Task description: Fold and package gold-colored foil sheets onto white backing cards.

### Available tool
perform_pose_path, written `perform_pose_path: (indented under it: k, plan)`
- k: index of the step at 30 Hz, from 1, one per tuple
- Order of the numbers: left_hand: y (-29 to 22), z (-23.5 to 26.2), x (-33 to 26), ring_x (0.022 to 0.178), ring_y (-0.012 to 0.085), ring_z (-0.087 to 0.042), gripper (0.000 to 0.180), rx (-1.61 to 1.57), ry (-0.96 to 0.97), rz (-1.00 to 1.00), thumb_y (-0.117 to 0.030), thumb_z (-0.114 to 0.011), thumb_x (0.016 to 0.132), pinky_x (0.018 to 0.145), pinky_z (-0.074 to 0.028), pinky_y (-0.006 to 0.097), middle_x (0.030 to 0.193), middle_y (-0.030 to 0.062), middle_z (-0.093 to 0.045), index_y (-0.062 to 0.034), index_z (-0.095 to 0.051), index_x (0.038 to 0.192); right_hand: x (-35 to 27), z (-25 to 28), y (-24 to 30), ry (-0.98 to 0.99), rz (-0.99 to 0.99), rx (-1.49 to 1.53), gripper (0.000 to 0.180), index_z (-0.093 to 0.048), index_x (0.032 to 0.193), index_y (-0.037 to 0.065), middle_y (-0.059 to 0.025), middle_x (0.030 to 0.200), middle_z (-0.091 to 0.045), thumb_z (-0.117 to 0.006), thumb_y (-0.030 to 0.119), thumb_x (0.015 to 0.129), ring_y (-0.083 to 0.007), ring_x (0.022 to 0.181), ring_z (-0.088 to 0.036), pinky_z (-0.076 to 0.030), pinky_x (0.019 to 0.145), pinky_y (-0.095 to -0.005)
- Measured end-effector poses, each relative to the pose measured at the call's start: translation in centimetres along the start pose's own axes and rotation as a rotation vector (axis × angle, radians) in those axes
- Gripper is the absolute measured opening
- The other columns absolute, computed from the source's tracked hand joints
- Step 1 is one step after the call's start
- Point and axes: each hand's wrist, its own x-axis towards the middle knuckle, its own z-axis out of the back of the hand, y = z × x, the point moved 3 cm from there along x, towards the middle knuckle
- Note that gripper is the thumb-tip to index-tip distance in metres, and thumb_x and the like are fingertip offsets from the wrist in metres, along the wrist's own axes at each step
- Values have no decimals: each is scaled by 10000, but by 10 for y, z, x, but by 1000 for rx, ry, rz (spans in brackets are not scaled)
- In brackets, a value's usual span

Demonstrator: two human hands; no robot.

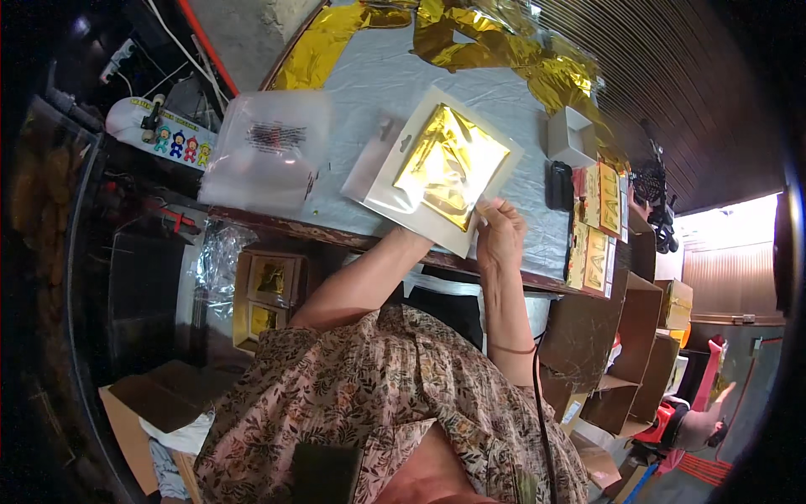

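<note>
A hang-hole plastic packet with a pale card and a folded piece of shiny gold foil is held tilted over the table. At its lower right edge my right hand pinches it between thumb and fingers. My left hand reaches under the packet; only the wrist shows, and its fingers are hidden. Part of another clear packet shows behind the held one's left edge. A stack of clear plastic bags lies to the left on the table.
Large flat gold foil shapes lie along the far side of the table. On the right are a white open box, a black object and printed packs. Cardboard boxes stand below right; another person's arm shows beyond.
</note>
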Motion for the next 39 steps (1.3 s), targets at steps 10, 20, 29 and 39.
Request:
perform_pose_path:
  k: [10,20,29,39]
  plan:
    - [24,22,11,773,172,-613,250,114,-201,-15,-338,-496,1068,597,-541,310,925,28,-593,-105,-561,1128,-9,-21,4,70,-100,73,116,-684,930,37,-45,897,-706,-774,73,867,-150,837,-630,-485,821,-270]
    - [-31,-33,-22,1220,236,-596,450,341,-235,-37,-354,-396,1104,1050,-514,408,1361,118,-587,-63,-502,1431,7,32,16,266,-118,179,204,-681,1106,-24,-85,1068,-726,-683,68,924,-170,972,-690,-533,937,-316]
    - [-122,-88,-43,1144,168,-620,263,1510,23,-316,-99,-591,1032,1028,-499,320,1301,95,-630,-16,-587,1282,7,57,36,161,-156,126,189,-682,1062,-30,-81,1013,-732,-729,55,900,-171,971,-684,-518,967,-311]
    - [-111,-102,-43,943,85,-649,456,1418,115,-92,-6,-713,929,871,-557,231,1406,67,-556,-49,-633,1376,-5,59,42,143,-92,94,108,-676,975,-4,-68,952,-726,-738,16,888,-150,903,-679,-528,917,-271]
